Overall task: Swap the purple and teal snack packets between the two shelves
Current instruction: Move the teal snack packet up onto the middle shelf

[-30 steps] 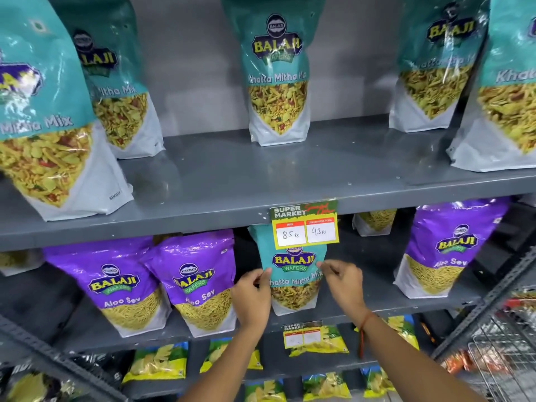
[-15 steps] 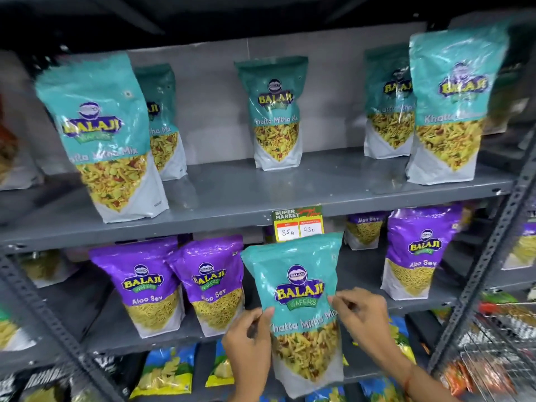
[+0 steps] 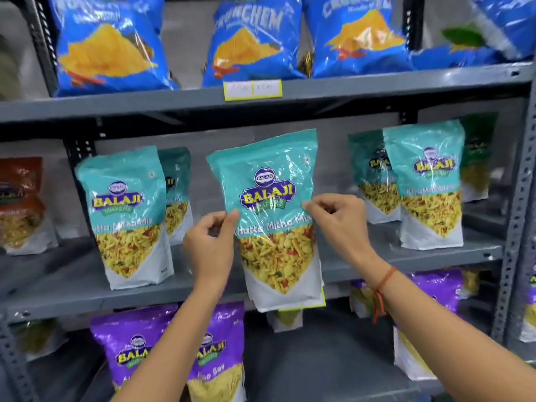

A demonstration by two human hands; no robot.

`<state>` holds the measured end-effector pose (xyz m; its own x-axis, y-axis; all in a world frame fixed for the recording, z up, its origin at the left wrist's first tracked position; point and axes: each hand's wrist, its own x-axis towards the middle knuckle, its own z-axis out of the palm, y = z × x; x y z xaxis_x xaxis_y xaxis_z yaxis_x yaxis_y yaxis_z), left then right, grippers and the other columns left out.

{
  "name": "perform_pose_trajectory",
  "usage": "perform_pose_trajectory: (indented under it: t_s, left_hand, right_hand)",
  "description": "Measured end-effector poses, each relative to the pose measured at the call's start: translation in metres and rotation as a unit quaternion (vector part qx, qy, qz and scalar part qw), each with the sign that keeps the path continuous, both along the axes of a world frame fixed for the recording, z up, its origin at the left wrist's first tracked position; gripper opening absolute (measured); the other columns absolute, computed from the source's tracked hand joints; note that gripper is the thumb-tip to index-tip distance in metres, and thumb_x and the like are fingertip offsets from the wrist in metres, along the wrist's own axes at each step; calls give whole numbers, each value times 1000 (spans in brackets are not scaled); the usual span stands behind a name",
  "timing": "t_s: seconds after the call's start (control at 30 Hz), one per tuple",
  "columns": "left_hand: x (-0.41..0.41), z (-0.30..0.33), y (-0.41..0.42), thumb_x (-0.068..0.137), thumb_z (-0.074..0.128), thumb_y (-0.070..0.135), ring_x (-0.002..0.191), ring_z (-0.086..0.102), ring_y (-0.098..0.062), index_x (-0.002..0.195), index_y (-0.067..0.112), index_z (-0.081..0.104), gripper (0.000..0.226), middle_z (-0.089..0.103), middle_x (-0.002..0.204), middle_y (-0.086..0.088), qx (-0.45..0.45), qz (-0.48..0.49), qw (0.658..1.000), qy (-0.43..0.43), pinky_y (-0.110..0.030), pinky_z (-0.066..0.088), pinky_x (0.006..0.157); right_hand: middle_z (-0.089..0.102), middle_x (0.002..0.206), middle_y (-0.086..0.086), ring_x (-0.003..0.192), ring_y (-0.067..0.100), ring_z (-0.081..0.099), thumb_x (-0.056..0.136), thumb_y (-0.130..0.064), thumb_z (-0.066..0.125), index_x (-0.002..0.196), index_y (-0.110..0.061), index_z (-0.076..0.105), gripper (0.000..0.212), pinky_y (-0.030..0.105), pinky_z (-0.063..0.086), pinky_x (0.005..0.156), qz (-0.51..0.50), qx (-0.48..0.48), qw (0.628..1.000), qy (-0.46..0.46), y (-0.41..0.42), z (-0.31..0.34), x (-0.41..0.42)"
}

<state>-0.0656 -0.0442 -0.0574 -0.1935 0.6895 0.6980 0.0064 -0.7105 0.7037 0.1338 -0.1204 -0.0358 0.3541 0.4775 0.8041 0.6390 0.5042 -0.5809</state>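
I hold a teal Balaji packet (image 3: 268,198) upright in front of the middle shelf (image 3: 72,297), its bottom hanging over the shelf's front edge. My left hand (image 3: 210,250) pinches its left side and my right hand (image 3: 339,224) pinches its right side. Other teal packets stand on that shelf: one at the left (image 3: 127,216), another behind it (image 3: 177,192), and two at the right (image 3: 429,184). Purple Balaji packets stand on the shelf below, two at the left (image 3: 130,352) partly behind my left arm, one at the right (image 3: 435,288) behind my right arm.
Blue chip bags (image 3: 101,44) fill the top shelf above a yellow price tag (image 3: 252,89). A red-brown packet (image 3: 20,204) stands at the far left of the middle shelf. A perforated grey upright (image 3: 519,216) bounds the rack on the right.
Both hands drew the teal packet out of the lower purple-packet shelf and raised it to the level of the teal shelf. My view tilted upward, bringing the blue chip bags into sight.
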Motion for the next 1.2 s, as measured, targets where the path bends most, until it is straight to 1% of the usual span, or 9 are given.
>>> perform_pose_trajectory:
  t_s: [0.13, 0.3, 0.4, 0.53, 0.67, 0.77, 0.9, 1.07, 1.2]
  left_hand:
    - [12, 31, 32, 81, 74, 29, 61, 58, -5, 69, 32, 66, 15, 67, 66, 8, -7, 19, 1000, -10, -24, 46, 62]
    - [25, 33, 63, 81, 74, 29, 61, 57, -1, 76, 17, 74, 13, 66, 64, 9, -27, 65, 997, 28, -20, 41, 58]
    - [29, 24, 80, 79, 75, 32, 65, 63, -11, 77, 17, 75, 15, 70, 67, 3, -39, 65, 997, 35, -29, 49, 65]
    - [32, 17, 87, 79, 76, 34, 66, 63, -5, 75, 30, 71, 8, 68, 67, 12, -22, 62, 997, 41, -36, 56, 72]
    - [26, 11, 91, 76, 76, 42, 70, 67, -12, 75, 36, 69, 9, 72, 75, 9, -38, -1, 998, 45, -41, 58, 77]
    - [11, -7, 99, 61, 73, 66, 87, 70, -14, 96, 38, 67, 45, 74, 92, 8, -92, -57, 987, 120, -33, 56, 83]
    - [-5, -39, 99, 46, 80, 70, 100, 66, -6, 120, 43, 48, 85, 68, 112, 12, -178, -91, 911, 361, -31, 52, 91]
    - [1, -50, 98, 48, 88, 53, 85, 67, 11, 101, 37, 58, 63, 74, 103, 14, -178, -87, 891, 408, -13, 53, 75]
    - [12, -50, 99, 43, 89, 53, 84, 70, 2, 103, 30, 63, 68, 76, 97, 13, -179, -81, 901, 387, -30, 58, 83]
  right_hand:
    - [53, 50, 23, 50, 9, 37, 84, -21, 70, 53, 1, 60, 39, 27, 34, 52, 8, 12, 1000, 19, 42, 15, 7]
    - [39, 48, 6, 51, 11, 32, 84, -23, 71, 54, 6, 54, 45, 29, 30, 53, 12, -7, 998, 60, 88, 5, 18]
    - [42, 49, 8, 53, 12, 33, 84, -26, 71, 60, 7, 59, 43, 30, 31, 55, 15, -19, 997, 67, 106, -7, 26]
    - [74, 71, 22, 69, 38, 69, 87, -30, 71, 75, -1, 74, 31, 42, 53, 60, 33, -21, 996, 85, 112, -19, 30]
    - [80, 86, 0, 84, 14, 75, 88, -36, 70, 88, -17, 78, 21, 31, 54, 69, 72, -55, 989, 117, 105, -22, 29]
    - [69, 118, -7, 106, 12, 67, 71, -58, 76, 129, -23, 58, 70, 26, 51, 87, 119, -164, 970, 136, 102, -36, 38]
    - [49, 145, -12, 126, 12, 55, 56, -59, 86, 152, -32, 19, 120, 34, 46, 107, 157, -353, 922, -14, 101, -64, 49]
    - [62, 132, -10, 117, 9, 60, 63, -41, 89, 139, -26, 44, 89, 27, 50, 99, 141, -369, 915, -84, 96, -66, 39]
    - [66, 128, -9, 115, 8, 62, 61, -39, 90, 133, -26, 51, 84, 31, 51, 101, 143, -351, 923, -69, 95, -66, 45]
